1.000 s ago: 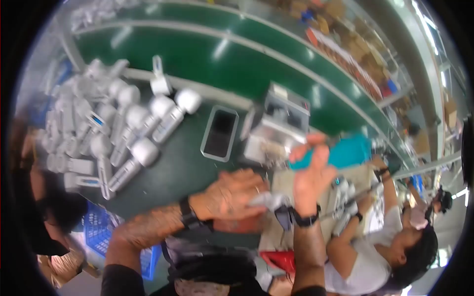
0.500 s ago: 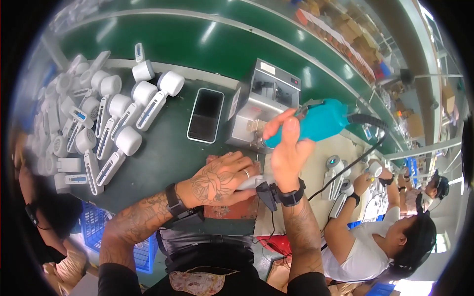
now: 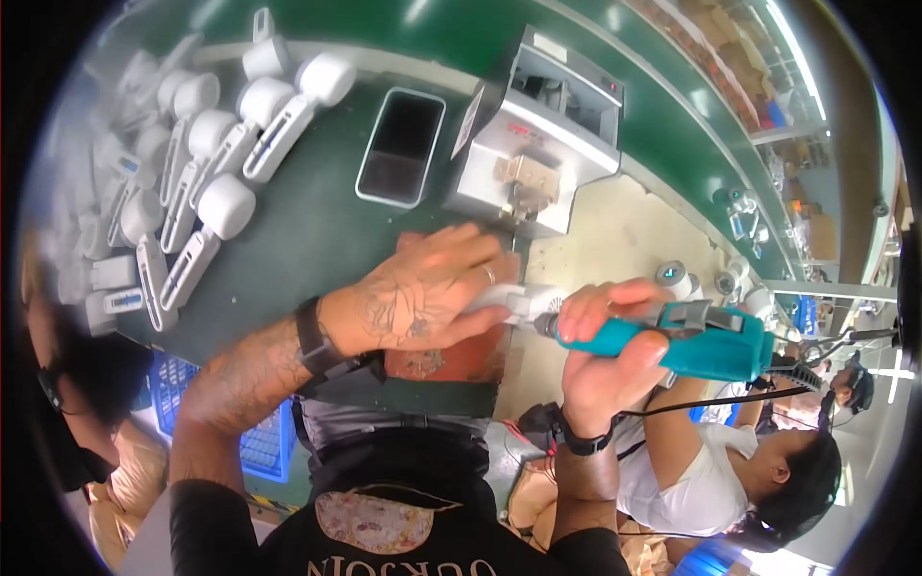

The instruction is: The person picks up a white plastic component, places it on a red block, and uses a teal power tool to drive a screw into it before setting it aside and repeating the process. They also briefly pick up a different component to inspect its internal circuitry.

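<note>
My left hand [image 3: 437, 293] is closed round a small white fan part [image 3: 523, 303], which it keeps on a reddish-brown pad [image 3: 451, 363] at the table's front. Its fingers cover much of the part. My right hand [image 3: 610, 360] grips a teal electric screwdriver [image 3: 706, 344], held nearly level with its tip pointing left. That tip reaches the right end of the white part; whether it touches a screw there is too small to tell. Above the pad stands a grey metal screw feeder [image 3: 519, 173] with a brass-coloured fitting on its front.
Many white handheld fans [image 3: 226, 206] lie heaped at the left. A dark-screened phone [image 3: 401, 144] rests beside the feeder. The screwdriver's black cable [image 3: 715, 403] trails right, where a co-worker in a white shirt [image 3: 691, 480] sits. A blue crate [image 3: 259, 446] is below the table.
My right hand has brought the screwdriver from the feeder's front down and right, turning it level against the white part. My left hand stays on the part. The view has shifted.
</note>
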A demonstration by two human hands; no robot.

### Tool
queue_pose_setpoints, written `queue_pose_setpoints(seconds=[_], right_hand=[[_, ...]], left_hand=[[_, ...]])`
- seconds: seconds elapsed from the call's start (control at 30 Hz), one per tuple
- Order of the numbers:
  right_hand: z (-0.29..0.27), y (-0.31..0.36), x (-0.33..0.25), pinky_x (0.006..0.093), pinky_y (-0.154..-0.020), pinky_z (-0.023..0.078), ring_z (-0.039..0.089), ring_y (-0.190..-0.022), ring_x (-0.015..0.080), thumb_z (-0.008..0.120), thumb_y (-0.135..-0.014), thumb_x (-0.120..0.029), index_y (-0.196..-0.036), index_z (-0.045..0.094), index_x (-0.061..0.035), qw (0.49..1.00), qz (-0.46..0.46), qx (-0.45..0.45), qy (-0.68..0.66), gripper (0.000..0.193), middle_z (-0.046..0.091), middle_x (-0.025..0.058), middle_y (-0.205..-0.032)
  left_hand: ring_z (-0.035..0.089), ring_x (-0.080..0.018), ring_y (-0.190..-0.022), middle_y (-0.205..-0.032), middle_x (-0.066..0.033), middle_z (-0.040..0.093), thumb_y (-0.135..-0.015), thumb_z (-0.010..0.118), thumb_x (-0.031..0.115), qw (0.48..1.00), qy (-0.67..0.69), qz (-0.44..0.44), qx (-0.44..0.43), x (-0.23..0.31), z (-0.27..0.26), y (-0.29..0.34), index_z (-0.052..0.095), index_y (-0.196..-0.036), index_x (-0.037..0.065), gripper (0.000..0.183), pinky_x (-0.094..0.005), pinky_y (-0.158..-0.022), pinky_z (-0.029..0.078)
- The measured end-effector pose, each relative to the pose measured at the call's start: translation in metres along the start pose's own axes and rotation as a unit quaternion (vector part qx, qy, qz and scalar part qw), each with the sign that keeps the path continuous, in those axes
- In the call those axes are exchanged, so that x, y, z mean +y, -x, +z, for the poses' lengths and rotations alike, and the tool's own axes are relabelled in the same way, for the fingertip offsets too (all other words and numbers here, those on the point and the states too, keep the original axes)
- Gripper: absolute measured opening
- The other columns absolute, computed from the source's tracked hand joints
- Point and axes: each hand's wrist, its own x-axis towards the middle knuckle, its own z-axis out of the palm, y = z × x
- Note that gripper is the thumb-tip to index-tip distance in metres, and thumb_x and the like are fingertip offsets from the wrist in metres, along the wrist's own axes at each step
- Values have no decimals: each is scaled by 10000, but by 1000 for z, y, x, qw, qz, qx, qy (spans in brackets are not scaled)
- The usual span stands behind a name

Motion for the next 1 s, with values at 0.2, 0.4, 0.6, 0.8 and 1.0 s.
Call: queue_pose_setpoints(seconds=[0.2,0.4,0.6,0.8,1.0], right_hand=[[1,2,6,330,-495,419,469,-510,177,600,-904,-615,-1023,459,-29,1000,9,-1,-28,615,474,57,-634],[-2,1,13,345,-497,423,469,-510,203,658,-894,-486,-934,442,-61,995,18,-22,-94,479,469,73,-630],[3,7,23,352,-512,433,479,-538,209,657,-888,-421,-924,463,-66,992,13,1,-128,406,477,75,-645],[-45,28,19,288,-574,377,447,-640,124,531,-965,-554,-1055,544,-56,951,10,142,-275,507,491,13,-715],[-61,-4,-12,264,-676,336,375,-654,138,436,-1021,-519,-1037,503,-28,953,-150,221,-143,496,392,23,-706]], left_hand=[[534,-296,-929,-989,-110,526,-827,705,217,1000,8,6,3,-1,-1,1,587,-1134,21,383,-400,-765,481],[553,-303,-977,-1069,-102,566,-814,717,202,1000,9,-1,5,0,1,-8,621,-1115,37,356,-407,-816,486],[577,-291,-1011,-1159,-90,595,-815,714,187,1000,7,-2,8,-5,7,-1,648,-1123,49,344,-414,-870,492],[581,-279,-977,-1070,-102,574,-792,726,216,983,-57,153,86,18,1,18,620,-1063,25,348,-391,-797,527],[654,-316,-947,-1069,-144,663,-874,717,137,987,70,35,140,42,-29,82,603,-1142,39,307,-397,-788,554]])
